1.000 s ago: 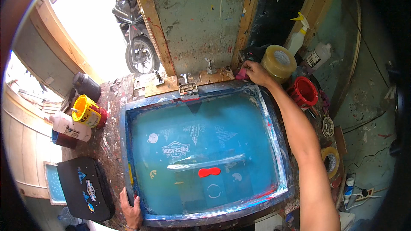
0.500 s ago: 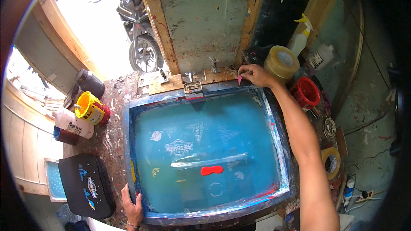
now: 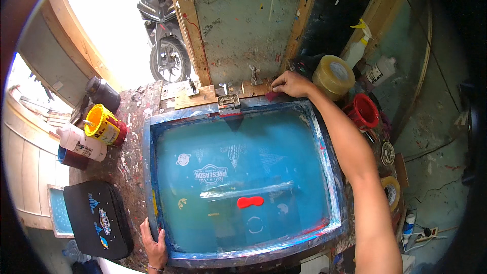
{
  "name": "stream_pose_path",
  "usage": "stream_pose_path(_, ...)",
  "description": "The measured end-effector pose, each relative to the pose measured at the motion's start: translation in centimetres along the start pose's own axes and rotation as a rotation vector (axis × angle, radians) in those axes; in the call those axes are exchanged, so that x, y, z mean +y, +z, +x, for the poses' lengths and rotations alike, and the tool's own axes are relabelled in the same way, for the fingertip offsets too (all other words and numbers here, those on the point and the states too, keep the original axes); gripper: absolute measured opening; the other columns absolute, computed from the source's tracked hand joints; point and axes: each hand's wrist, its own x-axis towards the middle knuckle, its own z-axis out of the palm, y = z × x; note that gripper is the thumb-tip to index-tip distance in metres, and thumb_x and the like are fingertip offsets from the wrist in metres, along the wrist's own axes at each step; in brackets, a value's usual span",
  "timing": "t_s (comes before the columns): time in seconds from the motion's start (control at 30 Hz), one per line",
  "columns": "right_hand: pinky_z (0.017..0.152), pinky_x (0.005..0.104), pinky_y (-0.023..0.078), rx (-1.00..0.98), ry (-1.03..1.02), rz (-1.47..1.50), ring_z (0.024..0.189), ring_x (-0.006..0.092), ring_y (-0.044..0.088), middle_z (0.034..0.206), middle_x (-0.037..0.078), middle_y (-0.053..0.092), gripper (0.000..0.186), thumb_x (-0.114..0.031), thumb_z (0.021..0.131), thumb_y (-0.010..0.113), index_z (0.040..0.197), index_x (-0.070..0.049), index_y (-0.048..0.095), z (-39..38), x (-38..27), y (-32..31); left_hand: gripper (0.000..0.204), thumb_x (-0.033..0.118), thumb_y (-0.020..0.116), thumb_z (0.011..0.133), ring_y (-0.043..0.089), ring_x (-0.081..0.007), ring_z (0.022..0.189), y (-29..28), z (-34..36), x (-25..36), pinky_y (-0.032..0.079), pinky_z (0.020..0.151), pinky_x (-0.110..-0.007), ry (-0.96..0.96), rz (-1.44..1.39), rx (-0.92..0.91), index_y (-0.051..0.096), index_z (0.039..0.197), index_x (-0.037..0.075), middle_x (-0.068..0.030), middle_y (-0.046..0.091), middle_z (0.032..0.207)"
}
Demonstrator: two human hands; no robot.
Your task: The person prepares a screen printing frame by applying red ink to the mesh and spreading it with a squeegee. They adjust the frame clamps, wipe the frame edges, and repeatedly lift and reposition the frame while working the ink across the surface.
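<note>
A blue screen-printing frame (image 3: 335,180) lies in front of me on the table. Its blue mesh (image 3: 284,142) bears pale city, planet and badge designs, a clear tape strip and a red ink blob (image 3: 250,202). At the frame's lower left corner, my left hand (image 3: 155,247) rests against the edge, fingers stretched out and apart. My right hand (image 3: 293,83) reaches over the far right corner, its fingers pinching a small flat dark-red piece (image 3: 274,95) whose kind is unclear. Near it sits a metal hinge clamp (image 3: 229,104) at the middle of the far side.
Left of the frame stand a yellow ink tub (image 3: 104,121), a white bottle (image 3: 83,141) and a black printed case (image 3: 97,218). On the right are tape rolls (image 3: 333,77), a red ink tub (image 3: 361,111) and a spray bottle (image 3: 359,45). A motorcycle (image 3: 167,35) stands outside.
My right hand has shifted slightly left along the far edge with the dark-red piece. My left hand stays at the frame's corner.
</note>
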Motion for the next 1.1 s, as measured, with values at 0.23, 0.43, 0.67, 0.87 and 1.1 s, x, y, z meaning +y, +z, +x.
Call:
stream_pose_path(0.23, 0.086, 0.0354, 0.053, 0.165, -0.056, 0.208, 0.091, 0.0221, 0.071, 0.102, 0.015, 0.076, 0.026, -0.019, 0.091, 0.071, 0.111, -0.003, 0.075, -1.4, 1.9, -0.1, 0.059, 0.01, 0.064, 0.09, 0.053, -0.0388, 0.116, -0.1, 0.0, -0.1, 0.041, 0.102, -0.044, 0.017, 0.007, -0.008, 0.043, 0.142, -0.005, -0.0234, 0.051, 0.126)
stream_pose_path(0.43, 0.081, 0.0378, 0.054, 0.166, 0.039, -0.026, 0.087, 0.0262, 0.073, 0.094, 0.019, 0.075, 0.026, -0.024, 0.085, 0.074, 0.102, -0.005, 0.078, -3.3, 2.3, -0.5, 0.058, 0.009, 0.064, 0.089, 0.054, -0.0384, 0.115, 0.0, 0.0, -0.2, 0.042, 0.1, -0.044, 0.027, -0.012, 0.0, 0.043, 0.141, -0.006, -0.0233, 0.051, 0.124)
stream_pose_path(0.67, 0.082, 0.043, 0.055, 0.221, 0.071, -0.12, 0.088, 0.0346, 0.072, 0.093, 0.02, 0.074, 0.02, -0.02, 0.084, 0.07, 0.095, -0.006, 0.078, -3.9, 0.2, 1.2, 0.058, 0.008, 0.064, 0.089, 0.054, -0.0388, 0.115, -0.1, 0.0, 0.3, 0.042, 0.1, -0.043, 0.017, 0.007, -0.005, 0.043, 0.141, -0.005, -0.0234, 0.051, 0.125)
stream_pose_path(0.87, 0.084, 0.046, 0.055, 0.317, 0.002, -0.242, 0.093, 0.038, 0.071, 0.098, 0.019, 0.073, 0.022, -0.019, 0.085, 0.068, 0.104, -0.013, 0.078, -3.9, -1.1, 2.9, 0.058, 0.008, 0.063, 0.089, 0.054, -0.0387, 0.116, 0.0, -0.1, 0.0, 0.042, 0.101, -0.043, 0.018, 0.009, 0.0, 0.043, 0.141, -0.006, -0.0235, 0.051, 0.125)
stream_pose_path(1.1, 0.084, 0.0422, 0.055, 0.293, 0.094, -0.075, 0.09, 0.0345, 0.072, 0.097, 0.017, 0.074, 0.021, -0.018, 0.083, 0.071, 0.102, -0.015, 0.079, -2.0, -1.4, 2.7, 0.057, 0.01, 0.064, 0.091, 0.054, -0.039, 0.115, 0.2, -0.2, 0.2, 0.043, 0.101, -0.043, 0.012, 0.025, 0.02, 0.043, 0.142, -0.006, -0.0233, 0.051, 0.126)
